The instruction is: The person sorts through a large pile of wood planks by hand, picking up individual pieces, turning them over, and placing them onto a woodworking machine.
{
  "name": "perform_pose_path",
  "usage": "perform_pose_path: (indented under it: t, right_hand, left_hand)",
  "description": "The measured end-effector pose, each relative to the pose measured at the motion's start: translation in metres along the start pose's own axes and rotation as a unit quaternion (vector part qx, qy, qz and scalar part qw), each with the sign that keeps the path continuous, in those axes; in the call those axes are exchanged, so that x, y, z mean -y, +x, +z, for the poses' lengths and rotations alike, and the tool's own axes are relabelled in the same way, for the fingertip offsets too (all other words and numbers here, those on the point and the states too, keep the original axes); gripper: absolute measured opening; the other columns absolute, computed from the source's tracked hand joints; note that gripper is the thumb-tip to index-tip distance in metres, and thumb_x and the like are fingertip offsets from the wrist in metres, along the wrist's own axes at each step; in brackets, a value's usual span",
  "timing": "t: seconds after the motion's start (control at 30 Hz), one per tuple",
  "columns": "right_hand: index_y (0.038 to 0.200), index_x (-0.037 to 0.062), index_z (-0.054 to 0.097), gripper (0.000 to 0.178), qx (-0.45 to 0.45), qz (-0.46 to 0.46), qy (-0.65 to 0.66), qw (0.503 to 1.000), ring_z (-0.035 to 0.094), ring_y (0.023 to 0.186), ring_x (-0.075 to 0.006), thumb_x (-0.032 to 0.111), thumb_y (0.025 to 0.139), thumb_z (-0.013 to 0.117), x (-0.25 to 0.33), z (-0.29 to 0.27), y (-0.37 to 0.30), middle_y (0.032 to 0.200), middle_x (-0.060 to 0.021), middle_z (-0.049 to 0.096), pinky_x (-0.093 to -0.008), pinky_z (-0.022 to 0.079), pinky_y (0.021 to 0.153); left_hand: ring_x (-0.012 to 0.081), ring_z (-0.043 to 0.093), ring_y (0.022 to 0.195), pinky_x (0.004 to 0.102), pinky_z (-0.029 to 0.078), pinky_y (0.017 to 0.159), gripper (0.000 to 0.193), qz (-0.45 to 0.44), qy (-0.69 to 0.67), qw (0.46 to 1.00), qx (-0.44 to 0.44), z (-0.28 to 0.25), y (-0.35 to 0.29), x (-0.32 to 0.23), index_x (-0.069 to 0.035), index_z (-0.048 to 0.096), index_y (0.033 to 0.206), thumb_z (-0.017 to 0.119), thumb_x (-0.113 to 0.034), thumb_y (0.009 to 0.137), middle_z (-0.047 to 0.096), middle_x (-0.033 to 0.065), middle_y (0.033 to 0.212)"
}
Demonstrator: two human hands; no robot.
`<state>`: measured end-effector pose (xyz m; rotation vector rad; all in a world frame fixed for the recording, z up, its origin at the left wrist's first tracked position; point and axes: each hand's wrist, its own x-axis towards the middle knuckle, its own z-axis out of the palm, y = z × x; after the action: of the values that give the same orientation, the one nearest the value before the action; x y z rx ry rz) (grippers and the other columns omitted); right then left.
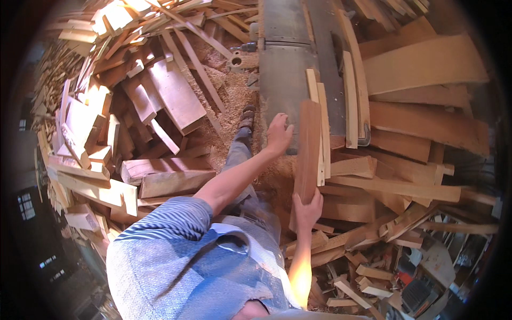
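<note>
A long reddish-brown wooden board [308, 144] lies lengthwise in front of me, its far end over the metal bed [282, 74] of a woodworking machine that looks like a jointer. My right hand [308, 210] is closed around the board's near end. Just left of the board, my left hand [280, 134] reaches over the near end of the bed, fingers loosely bent and apart, with nothing in them. Pale narrow wood strips [322, 128] stand along the board's right side, against the machine's fence.
Stacked wide planks [421, 66] fill the right side beside the machine. Thick timber blocks [176, 176] and a heap of offcuts lie to the left. Sawdust and shavings [229, 90] cover the floor by my shoe [246, 117]. Scrap pieces [368, 282] lie at lower right.
</note>
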<state>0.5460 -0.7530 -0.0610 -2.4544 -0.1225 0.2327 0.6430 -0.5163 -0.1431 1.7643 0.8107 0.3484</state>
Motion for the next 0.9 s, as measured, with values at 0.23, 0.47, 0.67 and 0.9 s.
perform_pose_path:
  t: [0.23, 0.47, 0.67, 0.9]
  right_hand:
    - [0.124, -0.0025, 0.055, 0.067, -0.024, -0.139, -0.097, 0.985, 0.06, 0.104, -0.044, 0.03, 0.074, 0.084, 0.045, 0.112, 0.111, 0.108, -0.0232, 0.061, -0.0525, 0.05, 0.089]
    - [0.123, -0.0043, 0.051, 0.068, -0.05, -0.186, -0.163, 0.968, 0.059, 0.095, -0.0422, 0.032, 0.075, 0.083, 0.052, 0.166, 0.146, 0.103, -0.0215, 0.059, -0.0518, 0.049, 0.082]
    - [0.14, -0.0034, 0.047, 0.086, -0.019, -0.245, -0.177, 0.953, 0.056, 0.095, -0.0361, 0.042, 0.077, 0.082, 0.05, 0.147, 0.144, 0.106, -0.0184, 0.054, -0.0477, 0.049, 0.079]
    - [0.142, 0.0028, 0.052, 0.08, 0.003, -0.303, -0.137, 0.943, 0.056, 0.089, -0.035, 0.034, 0.075, 0.083, 0.035, 0.14, 0.152, 0.102, -0.0166, 0.053, -0.0464, 0.049, 0.077]
  left_hand:
    - [0.0398, 0.049, 0.131, 0.0526, 0.039, 0.108, 0.037, 0.272, 0.217, 0.937, -0.04, -0.057, 0.031, -0.015, -0.001, 0.061, 0.117, 0.071, -0.021, 0.086, 0.057, 0.0187, 0.134]
    - [0.041, 0.016, 0.155, 0.0557, 0.011, 0.125, 0.062, 0.24, 0.355, 0.903, 0.029, -0.015, 0.104, 0.005, 0.004, 0.054, 0.135, 0.059, -0.042, 0.093, 0.038, 0.0208, 0.158]
    - [0.0395, 0.011, 0.157, 0.0541, 0.007, 0.126, 0.071, 0.211, 0.41, 0.886, 0.041, 0.005, 0.125, 0.029, 0.005, 0.047, 0.144, 0.054, -0.047, 0.097, 0.028, 0.0219, 0.163]
    - [0.04, 0.013, 0.156, 0.0542, 0.009, 0.126, 0.068, 0.202, 0.434, 0.876, 0.065, 0.006, 0.137, 0.016, 0.003, 0.044, 0.145, 0.053, -0.045, 0.097, 0.028, 0.0221, 0.163]
